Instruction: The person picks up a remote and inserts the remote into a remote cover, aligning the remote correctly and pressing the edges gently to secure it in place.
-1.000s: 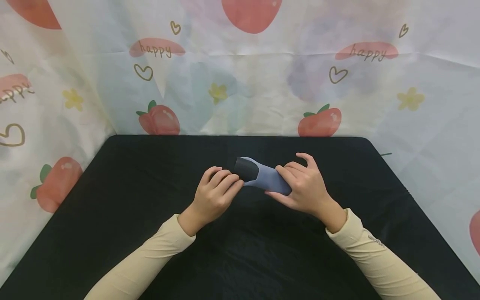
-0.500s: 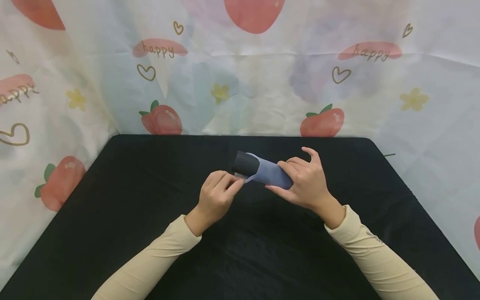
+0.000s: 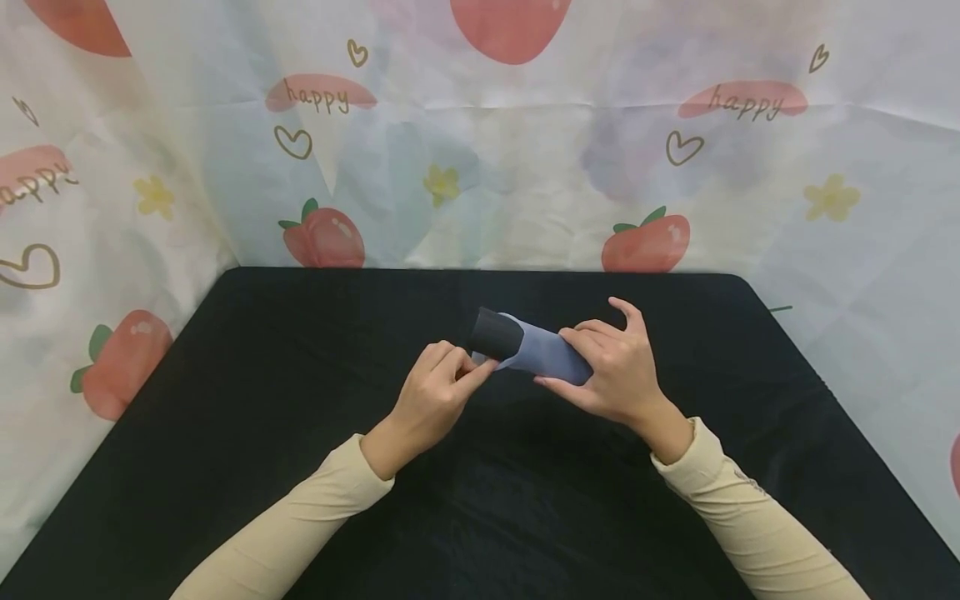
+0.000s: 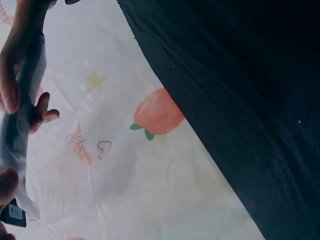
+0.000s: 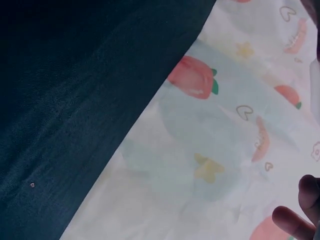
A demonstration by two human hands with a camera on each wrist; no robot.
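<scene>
A slim blue-grey sleeve [image 3: 550, 354] is held over the table, and a black block [image 3: 498, 335] shows at its cut-out left end. The left hand [image 3: 433, 392] pinches the lower edge of that end between thumb and fingers, beside the block. At the other end, the right hand [image 3: 618, 371] grips the sleeve with its thumb below and fingers above, little finger raised. In the left wrist view, the sleeve [image 4: 17, 135] runs along the left edge, with a dark corner bearing a white label [image 4: 16, 213] at its bottom. The right wrist view catches only fingertips [image 5: 292, 223].
A black-covered table [image 3: 480, 517] lies under both hands. Behind it and along its sides hangs a pale cloth [image 3: 517, 167] printed with strawberries, hearts and flowers.
The left hand's fingers have drawn in from over the block's end to a pinch at the sleeve's lower edge. The right hand keeps its grip, with the sleeve shifted slightly right.
</scene>
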